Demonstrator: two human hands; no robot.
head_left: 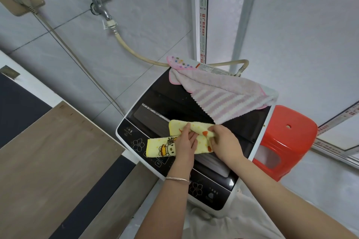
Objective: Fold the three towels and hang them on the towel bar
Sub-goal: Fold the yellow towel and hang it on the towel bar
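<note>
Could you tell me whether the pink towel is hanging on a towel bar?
No, the pink towel lies draped across the washing machine.

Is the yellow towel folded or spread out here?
Partly folded: the yellow towel is doubled over itself, the right hand pinching the fold, the left hand pressing it down.

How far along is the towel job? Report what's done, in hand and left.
Done: no towel is finished or hung in view. In hand: the yellow cartoon-print towel lies part-folded on the black-topped washing machine, left hand pressing it flat, right hand pinching a fold. Left: the pink striped towel lies unfolded at the back. The dotted pink cloth behind it may be a third towel, but that is unclear.
</note>
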